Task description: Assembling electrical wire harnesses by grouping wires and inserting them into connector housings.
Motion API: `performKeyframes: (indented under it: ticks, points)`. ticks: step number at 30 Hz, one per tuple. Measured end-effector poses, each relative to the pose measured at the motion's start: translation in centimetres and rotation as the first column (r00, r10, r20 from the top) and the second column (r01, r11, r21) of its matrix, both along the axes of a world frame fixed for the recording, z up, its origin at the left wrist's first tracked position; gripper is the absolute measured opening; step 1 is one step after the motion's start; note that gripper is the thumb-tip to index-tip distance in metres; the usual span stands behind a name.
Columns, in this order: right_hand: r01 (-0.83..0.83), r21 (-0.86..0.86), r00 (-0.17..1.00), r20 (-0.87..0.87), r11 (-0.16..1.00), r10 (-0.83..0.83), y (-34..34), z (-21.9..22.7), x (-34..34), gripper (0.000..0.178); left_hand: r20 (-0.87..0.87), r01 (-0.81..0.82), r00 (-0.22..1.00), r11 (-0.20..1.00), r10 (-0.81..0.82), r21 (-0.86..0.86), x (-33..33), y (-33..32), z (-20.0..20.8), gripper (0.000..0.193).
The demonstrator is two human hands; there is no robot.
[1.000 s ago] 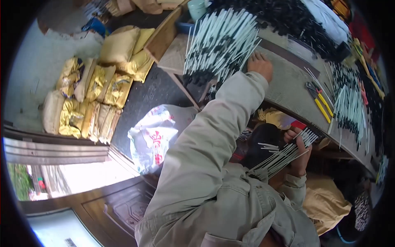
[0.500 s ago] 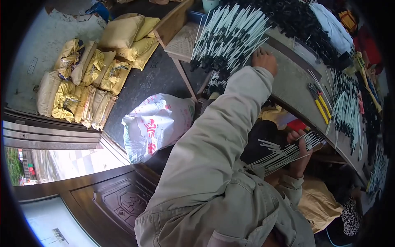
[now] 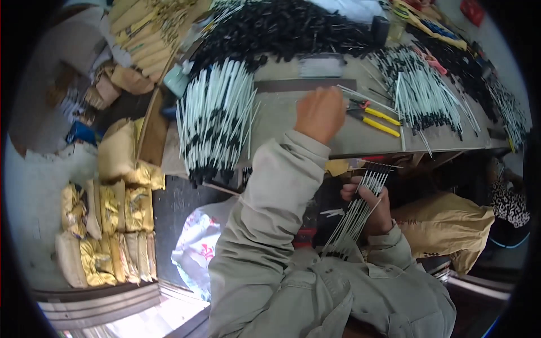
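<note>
My left hand, back upward and fingers curled, is over the worktable beside pliers with yellow handles. Whatever its fingers hold is hidden beneath it. Lower and to the right, my right hand grips a fanned bundle of thin white rods with dark upper ends, level with my chest. A large stack of white rods with black ends lies at the table's left, its black ends over the front edge. Another heap of such rods lies right of the pliers.
A mound of black parts covers the table's back. A wooden board edges its left end. Yellow and tan sacks stand at the left. A white plastic sack and a brown paper sack flank me below.
The view has swung toward the table. My left hand has moved right, from beside the left rod stack to near the pliers. My right hand still holds its bundle, now more upright.
</note>
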State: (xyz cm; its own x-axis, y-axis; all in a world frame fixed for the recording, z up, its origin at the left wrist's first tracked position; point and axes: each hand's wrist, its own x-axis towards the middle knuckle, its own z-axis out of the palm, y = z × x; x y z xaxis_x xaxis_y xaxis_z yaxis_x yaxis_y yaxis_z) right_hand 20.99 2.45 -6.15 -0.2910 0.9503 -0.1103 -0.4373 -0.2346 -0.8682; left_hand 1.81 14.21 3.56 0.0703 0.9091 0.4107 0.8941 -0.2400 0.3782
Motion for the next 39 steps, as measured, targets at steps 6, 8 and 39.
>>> performKeyframes:
  ticks: [6,8,39]
  points:
    - [-0.017,-0.047,1.0,-0.014,0.999,0.017,0.0,-0.5,1.5,0.034,-0.014,-0.275,0.959,0.939,0.284,0.207,-7.1,12.9,-3.9,0.012]
    - [-0.024,-0.045,1.0,-0.019,0.999,0.023,-0.1,-0.5,1.6,0.034,0.005,-0.426,0.904,0.899,0.428,0.1,-11.1,15.8,-6.5,0.016]
    - [-0.118,0.039,0.993,0.023,0.992,0.117,-0.4,-0.2,2.4,0.029,0.996,0.382,-0.054,0.92,-0.073,0.088,3.6,0.0,-2.3,0.03]
